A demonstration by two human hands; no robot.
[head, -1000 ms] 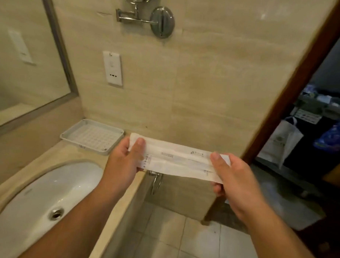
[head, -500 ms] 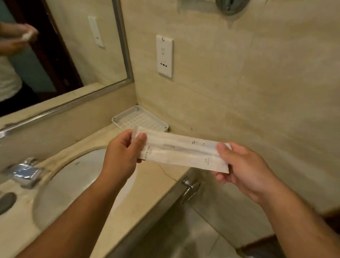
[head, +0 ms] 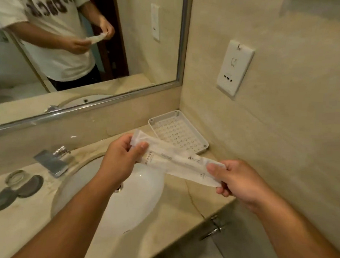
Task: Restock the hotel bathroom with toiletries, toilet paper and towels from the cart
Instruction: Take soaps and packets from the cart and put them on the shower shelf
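A long white toiletry packet stretches between both hands above the right side of the basin. My left hand pinches its far left end and my right hand grips its near right end. What the packet contains is hard to tell; it may be two thin sleeves held together. Just behind the packet, an empty white perforated tray sits in the counter's back right corner against the wall.
A white basin is sunk into the beige stone counter, with a chrome tap behind it. Round glass and dark coasters lie at the left. A mirror and wall socket are above. A towel hook sticks out under the counter edge.
The view swung left from the doorway toward the mirror and basin. Both hands kept hold of the packet and carried it over the counter, closer to the tray.
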